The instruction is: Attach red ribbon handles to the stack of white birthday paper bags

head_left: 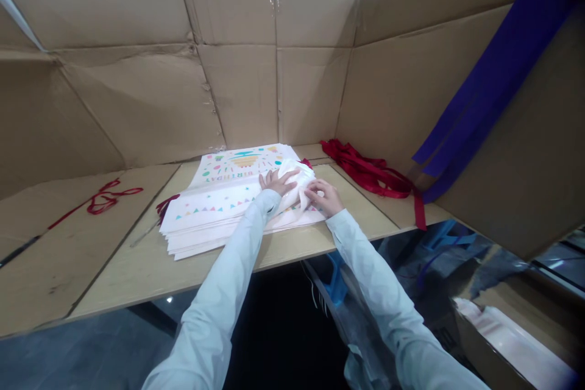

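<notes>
- Left hand [276,182] and right hand [324,197] are working close together at centre frame, both pressing on a crumpled white wad [295,186]; whether they are gripping it, I cannot tell.
- The wad is sitting on a stack of printed birthday sheets [214,210].
- Red ribbons [365,170] are lying right of the stack.
- A red cord [103,198] is lying at far left.
- Purple strips [489,79] are hanging at upper right.

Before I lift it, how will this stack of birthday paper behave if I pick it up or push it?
It is probably fairly heavy, since many sheets lie together in the stack. The edges are a little uneven, so the sheets may slide apart if pushed. Single sheets are likely floppy, but I cannot tell their thickness.
</notes>
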### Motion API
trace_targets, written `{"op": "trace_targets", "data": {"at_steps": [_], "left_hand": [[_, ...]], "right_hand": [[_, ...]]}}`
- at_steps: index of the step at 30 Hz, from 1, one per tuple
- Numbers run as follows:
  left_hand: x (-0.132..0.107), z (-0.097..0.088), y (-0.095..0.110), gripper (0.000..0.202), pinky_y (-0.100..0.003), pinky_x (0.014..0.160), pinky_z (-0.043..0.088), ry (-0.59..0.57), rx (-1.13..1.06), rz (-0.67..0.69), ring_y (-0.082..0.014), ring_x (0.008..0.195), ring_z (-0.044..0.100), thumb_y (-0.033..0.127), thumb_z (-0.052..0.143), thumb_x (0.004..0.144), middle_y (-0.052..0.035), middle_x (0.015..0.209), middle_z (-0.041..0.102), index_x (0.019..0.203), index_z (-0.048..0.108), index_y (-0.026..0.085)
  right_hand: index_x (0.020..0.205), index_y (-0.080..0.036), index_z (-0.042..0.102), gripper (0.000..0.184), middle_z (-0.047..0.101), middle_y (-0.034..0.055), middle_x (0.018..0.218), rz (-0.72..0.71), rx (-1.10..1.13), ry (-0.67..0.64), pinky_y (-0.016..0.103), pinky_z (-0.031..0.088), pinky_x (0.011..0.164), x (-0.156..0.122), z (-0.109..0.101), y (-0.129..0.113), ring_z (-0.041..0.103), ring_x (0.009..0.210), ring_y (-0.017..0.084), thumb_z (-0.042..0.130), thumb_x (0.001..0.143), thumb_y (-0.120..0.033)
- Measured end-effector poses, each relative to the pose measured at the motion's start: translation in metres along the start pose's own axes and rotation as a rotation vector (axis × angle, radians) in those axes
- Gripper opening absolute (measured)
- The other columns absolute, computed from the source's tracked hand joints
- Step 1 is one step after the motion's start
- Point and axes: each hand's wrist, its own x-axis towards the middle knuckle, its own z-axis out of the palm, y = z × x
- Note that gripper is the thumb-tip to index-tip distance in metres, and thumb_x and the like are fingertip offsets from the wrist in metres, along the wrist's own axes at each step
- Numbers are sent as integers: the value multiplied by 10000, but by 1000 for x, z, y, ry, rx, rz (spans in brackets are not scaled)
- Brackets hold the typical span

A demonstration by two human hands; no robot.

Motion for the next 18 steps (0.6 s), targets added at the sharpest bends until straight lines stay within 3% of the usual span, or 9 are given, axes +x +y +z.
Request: {"op": "trace_targets", "data": {"at_steps": [3,6,12,18], "left_hand": [[-10,3,1,417,-547,1057,-4,113,3,67,-247,1342,99,518,345,818,72,1446,171,1227,412,486],[-20,7,4,313,-532,1066,-7,184,64,119,-240,1352,37,442,368,830,134,1460,89,1036,599,401],[-14,10,6,227,-549,1059,-44,166,16,102,-266,1356,-3,394,459,796,177,1457,92,861,676,377],[5,15,7,299,-512,1071,-63,137,-103,-44,-261,1354,80,525,467,751,145,1442,205,841,690,347]], "right_hand": [[672,-174,620,183,634,52,910,-6,46,-24,332,420,808,-4,-4,6,583,839,179,586,731,-344],[675,-182,634,178,650,49,895,-15,41,-34,344,422,831,-6,-5,11,594,851,186,599,725,-349],[663,-197,654,158,661,40,808,-102,-69,151,335,452,771,-4,-1,5,593,781,177,590,745,-316],[655,-196,654,162,676,38,799,-171,-133,176,318,469,758,-1,4,1,603,779,168,569,769,-274]]}}
